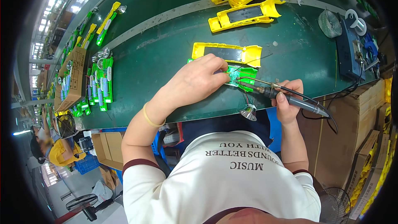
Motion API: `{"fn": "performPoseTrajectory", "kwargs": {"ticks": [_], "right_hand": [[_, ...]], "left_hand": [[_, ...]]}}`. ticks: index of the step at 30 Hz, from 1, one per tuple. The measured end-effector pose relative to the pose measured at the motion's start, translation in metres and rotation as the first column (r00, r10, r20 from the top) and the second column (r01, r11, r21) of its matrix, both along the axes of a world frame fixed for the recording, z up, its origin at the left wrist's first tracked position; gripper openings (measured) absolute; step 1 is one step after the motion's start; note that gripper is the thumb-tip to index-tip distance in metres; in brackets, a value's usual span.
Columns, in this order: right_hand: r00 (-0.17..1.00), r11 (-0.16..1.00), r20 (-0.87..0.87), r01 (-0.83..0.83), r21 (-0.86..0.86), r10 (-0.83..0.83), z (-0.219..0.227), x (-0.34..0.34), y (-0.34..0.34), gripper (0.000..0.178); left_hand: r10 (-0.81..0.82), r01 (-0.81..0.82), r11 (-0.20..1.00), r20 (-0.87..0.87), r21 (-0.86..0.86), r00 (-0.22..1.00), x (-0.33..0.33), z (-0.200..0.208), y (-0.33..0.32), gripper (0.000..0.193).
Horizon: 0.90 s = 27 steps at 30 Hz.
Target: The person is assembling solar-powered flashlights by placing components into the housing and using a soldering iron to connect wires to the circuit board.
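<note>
My right hand (287,98) is closed around the grey handle of a soldering iron (304,104), with a thin feed tube running along it. Its tip meets the small green circuit board (233,77) in a bright green plastic housing (249,74). Over the housing's left part lies my left hand (201,76), its thumb and fingers pinched together at the board's edge; what they grip is hidden. A silver reflector cup (248,112) hangs by wires at the table's near edge. Just beyond the housing sits a yellow half shell (249,55) with a black panel.
More yellow shells (244,14) are piled at the back. Green assemblies with blue cylinders (100,84) stand at the left beside a cardboard box (74,81). A blue soldering station (349,52) and a wire spool (330,23) are at the right. The iron's cable (331,118) hangs beside the table edge.
</note>
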State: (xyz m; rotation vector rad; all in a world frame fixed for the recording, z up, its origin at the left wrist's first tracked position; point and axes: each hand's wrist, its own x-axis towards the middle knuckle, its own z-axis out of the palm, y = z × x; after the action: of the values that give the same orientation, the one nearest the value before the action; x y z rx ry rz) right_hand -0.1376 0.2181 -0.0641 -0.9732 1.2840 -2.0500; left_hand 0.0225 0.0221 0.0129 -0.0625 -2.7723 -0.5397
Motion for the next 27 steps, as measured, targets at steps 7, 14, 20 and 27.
{"fn": "performPoseTrajectory", "kwargs": {"ticks": [7, 14, 20, 27], "right_hand": [[0.982, 1.000, -0.188, 0.019, 0.016, -0.016, -0.0093, -0.0031, -0.0020, 0.031], [0.994, 0.999, -0.104, 0.035, 0.039, -0.031, -0.0054, -0.0007, -0.0013, 0.027], [0.999, 0.999, -0.037, 0.020, -0.048, -0.022, -0.0031, -0.0018, -0.0015, 0.026], [0.934, 0.922, 0.271, 0.299, -0.246, -0.231, -0.0023, -0.0080, -0.0065, 0.026]], "left_hand": [[-0.037, 0.037, 0.999, -0.001, -0.001, 0.999, -0.0013, -0.0010, -0.0026, 0.010], [-0.032, 0.033, 0.999, -0.018, 0.011, 0.999, -0.0020, -0.0018, -0.0044, 0.014], [-0.013, 0.013, 1.000, 0.004, -0.006, 1.000, -0.0012, -0.0024, -0.0029, 0.013], [-0.012, 0.012, 1.000, 0.000, -0.003, 1.000, -0.0023, -0.0030, -0.0031, 0.013]]}}
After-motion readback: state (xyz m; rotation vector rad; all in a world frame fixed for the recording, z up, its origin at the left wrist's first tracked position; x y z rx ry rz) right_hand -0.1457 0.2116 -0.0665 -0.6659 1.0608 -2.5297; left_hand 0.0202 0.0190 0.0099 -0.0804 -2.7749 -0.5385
